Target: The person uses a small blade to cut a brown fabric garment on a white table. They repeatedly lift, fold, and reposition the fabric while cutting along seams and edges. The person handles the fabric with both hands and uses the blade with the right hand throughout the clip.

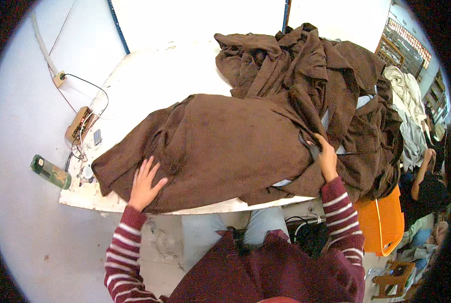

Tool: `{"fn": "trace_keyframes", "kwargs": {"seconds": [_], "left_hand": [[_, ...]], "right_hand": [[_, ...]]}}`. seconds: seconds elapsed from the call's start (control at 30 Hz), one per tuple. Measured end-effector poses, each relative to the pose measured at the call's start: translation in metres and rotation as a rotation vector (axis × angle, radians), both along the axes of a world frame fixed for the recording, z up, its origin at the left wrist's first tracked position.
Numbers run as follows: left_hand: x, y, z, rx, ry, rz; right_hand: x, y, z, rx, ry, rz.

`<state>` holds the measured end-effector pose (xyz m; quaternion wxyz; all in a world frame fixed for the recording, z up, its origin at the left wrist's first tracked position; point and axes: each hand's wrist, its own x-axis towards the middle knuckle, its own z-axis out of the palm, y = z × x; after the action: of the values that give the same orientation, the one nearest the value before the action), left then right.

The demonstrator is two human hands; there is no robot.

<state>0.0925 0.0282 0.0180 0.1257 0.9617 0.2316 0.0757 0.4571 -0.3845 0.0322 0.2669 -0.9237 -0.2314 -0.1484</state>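
Observation:
A brown cloth garment (235, 144) lies spread across the near part of the white table. My left hand (147, 186) rests on its left part, palm down with the fingers apart, holding nothing. At the garment's right end, my right hand (328, 157) is closed, its fingers bent near the cloth edge. A small dark grey thing (313, 150) shows at those fingers; its kind is hard to make out. Pale blue-white patches show at the garment's lower edge and among the folds to the right.
More brown cloth (306, 65) is heaped at the far right of the table (185, 68). A green bottle (52, 172), a power strip (79, 125) and a small remote (97, 136) lie at left. An orange basket (382, 222) stands at right, near another person (430, 187).

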Motion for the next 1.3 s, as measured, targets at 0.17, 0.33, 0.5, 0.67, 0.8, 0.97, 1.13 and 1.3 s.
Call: {"fn": "trace_keyframes", "kwargs": {"seconds": [0.17,0.33,0.5,0.67,0.8,0.97,1.13,1.3], "left_hand": [[-0.054,-0.012,-0.006,-0.024,-0.215,-0.007],[-0.083,-0.03,0.02,0.077,-0.338,-0.089],[-0.04,-0.052,0.061,-0.103,-0.842,-0.036],[0.043,-0.105,0.053,0.057,-0.344,-0.232],[0.044,-0.117,0.03,0.092,-0.423,-0.35],[0.019,-0.126,0.004,0.076,-0.395,-0.293],[0.02,-0.138,-0.006,0.082,-0.451,-0.345],[0.018,-0.137,-0.012,0.13,-0.456,-0.325]], "right_hand": [[0.02,-0.047,0.01,0.654,0.309,0.14],[0.013,-0.059,0.07,0.742,0.376,0.106],[-0.006,-0.008,0.09,0.368,-0.011,0.204],[-0.025,0.06,0.078,-0.162,-0.102,0.291],[0.029,0.065,0.096,0.157,0.425,0.354],[0.061,0.071,0.051,0.468,0.661,0.336],[0.068,0.079,0.0,0.403,0.431,0.215],[0.072,0.072,-0.005,0.502,0.422,0.314]]}}
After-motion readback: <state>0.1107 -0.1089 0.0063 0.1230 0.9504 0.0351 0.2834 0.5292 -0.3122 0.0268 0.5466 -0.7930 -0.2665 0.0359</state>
